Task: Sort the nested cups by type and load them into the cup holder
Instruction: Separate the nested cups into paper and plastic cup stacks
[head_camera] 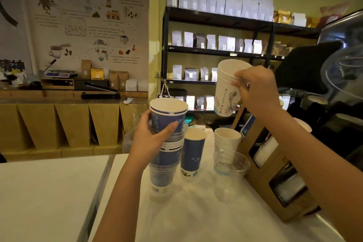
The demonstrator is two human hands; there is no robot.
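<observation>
A black shelf (216, 51) of white and grey bags (211, 42) stands behind the bench (49, 192), with a wall poster (86, 19), a scale (60, 73) and a black sealer (100, 94) to its left.

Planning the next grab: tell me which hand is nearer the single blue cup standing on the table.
Left. The left hand grips the mixed stack right beside the blue cup; the right hand is raised above it, holding white cups.

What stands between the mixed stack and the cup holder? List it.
In the head view: a blue cup, then white cups nested in a clear cup, between mixed stack and holder.
</observation>
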